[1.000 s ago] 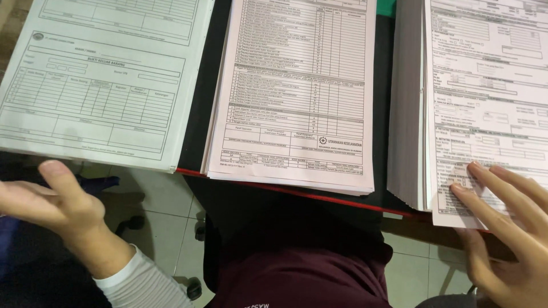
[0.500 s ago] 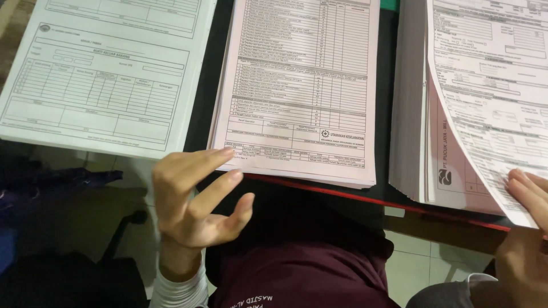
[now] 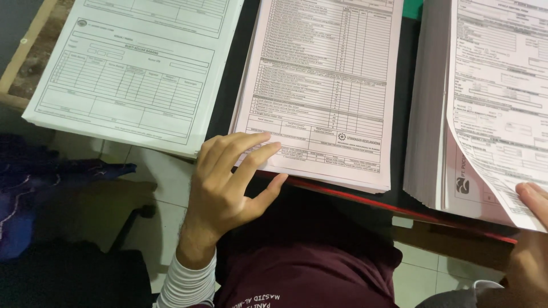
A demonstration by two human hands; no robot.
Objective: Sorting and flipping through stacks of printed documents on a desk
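Left hand (image 3: pixel 228 182), fingers spread, rests on the pink printed-form stack (image 3: pixel 322 91) mid-frame; right hand (image 3: pixel 531 228) pinches a curled white sheet (image 3: pixel 502 114) lower right.

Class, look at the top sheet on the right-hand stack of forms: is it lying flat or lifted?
Lifted. The top sheet curls up off the right stack, the page beneath shows under it, and the right hand is at its lower corner.

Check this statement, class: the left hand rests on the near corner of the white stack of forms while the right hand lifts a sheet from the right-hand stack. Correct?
Not quite. The head view shows the left hand on the pink stack in the middle, not the white stack. The right hand does lift a sheet from the right-hand stack.
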